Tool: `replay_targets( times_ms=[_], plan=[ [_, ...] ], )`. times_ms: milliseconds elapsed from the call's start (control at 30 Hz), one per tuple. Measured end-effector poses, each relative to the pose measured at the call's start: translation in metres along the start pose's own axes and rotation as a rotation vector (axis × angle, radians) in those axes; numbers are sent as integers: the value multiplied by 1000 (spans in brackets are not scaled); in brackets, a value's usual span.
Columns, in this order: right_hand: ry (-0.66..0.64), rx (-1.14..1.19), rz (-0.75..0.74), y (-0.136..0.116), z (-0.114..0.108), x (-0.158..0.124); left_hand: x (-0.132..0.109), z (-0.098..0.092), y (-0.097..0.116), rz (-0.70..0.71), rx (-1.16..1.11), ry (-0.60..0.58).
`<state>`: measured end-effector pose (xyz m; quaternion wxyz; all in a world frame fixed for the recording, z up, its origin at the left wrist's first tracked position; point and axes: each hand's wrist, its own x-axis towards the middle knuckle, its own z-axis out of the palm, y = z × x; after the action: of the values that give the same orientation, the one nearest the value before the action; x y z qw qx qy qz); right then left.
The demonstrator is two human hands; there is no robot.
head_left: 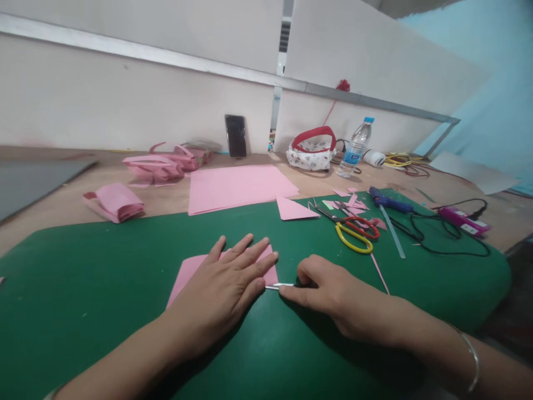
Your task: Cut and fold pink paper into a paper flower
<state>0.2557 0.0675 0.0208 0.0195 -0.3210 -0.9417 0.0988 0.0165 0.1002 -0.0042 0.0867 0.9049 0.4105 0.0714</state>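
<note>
My left hand (227, 283) lies flat, fingers spread, pressing a pink paper piece (187, 272) onto the green cutting mat (104, 289). My right hand (322, 291) is closed around a thin silver-tipped tool (277, 286), whose tip points left and touches the paper's lower right edge beside my left fingertips. Most of the paper is hidden under my left hand.
Yellow and red scissors (353, 229), a pink triangle (293, 210), pink scraps (352, 203), a blue glue gun (389, 203) and a clear ruler (393, 230) lie beyond. Pink sheets (237, 186), folded pink pieces (154, 166), a phone (235, 135), a water bottle (355, 148) and a pouch (312, 150) sit farther back.
</note>
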Motion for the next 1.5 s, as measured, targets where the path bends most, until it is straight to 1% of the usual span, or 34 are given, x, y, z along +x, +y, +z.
replay_targets(
  times_ms=[100, 233, 333, 400, 433, 467, 533, 600, 667, 767, 933, 1033, 1200, 1367, 1500],
  plan=[
    [3, -13, -18, -6, 0, 10, 1, 2, 0, -2, 5, -3],
    [9, -43, -19, -14, 0, 14, 2, 3, 0, -5, -16, 4],
    [8, -72, 10, -18, 0, 13, 2, -4, -3, 9, -79, 87],
    [-1, -78, 28, -19, 0, 13, 1, -13, -8, 40, -102, 167],
    [-4, -75, 31, -18, 0, 12, -1, -18, -11, 65, -97, 184],
    [-4, -70, 28, -17, 1, 12, -3, -23, -15, 97, -77, 175],
    [9, -64, 19, -13, 3, 11, -9, -29, -25, 165, -16, 77],
    [27, -60, 10, -9, 5, 10, -16, -32, -33, 197, 38, -15],
    [42, -48, 3, -6, 6, 8, -24, -30, -38, 152, 21, -74],
    [56, -29, 5, -4, 7, 6, -31, -27, -38, 81, -39, -135],
    [98, -4, -5, -7, 12, 7, -33, -22, -39, 80, -64, -98],
    [105, -7, 25, -10, 16, 11, -33, -18, -43, 97, -58, -88],
    [57, -32, -10, -16, 17, 20, -34, -15, -45, 97, -38, -81],
    [86, -17, 4, -22, 17, 27, -35, -16, -44, 80, -36, -93],
    [48, -2, -7, -29, 14, 34, -35, -16, -43, 77, -44, -103]
  ],
)
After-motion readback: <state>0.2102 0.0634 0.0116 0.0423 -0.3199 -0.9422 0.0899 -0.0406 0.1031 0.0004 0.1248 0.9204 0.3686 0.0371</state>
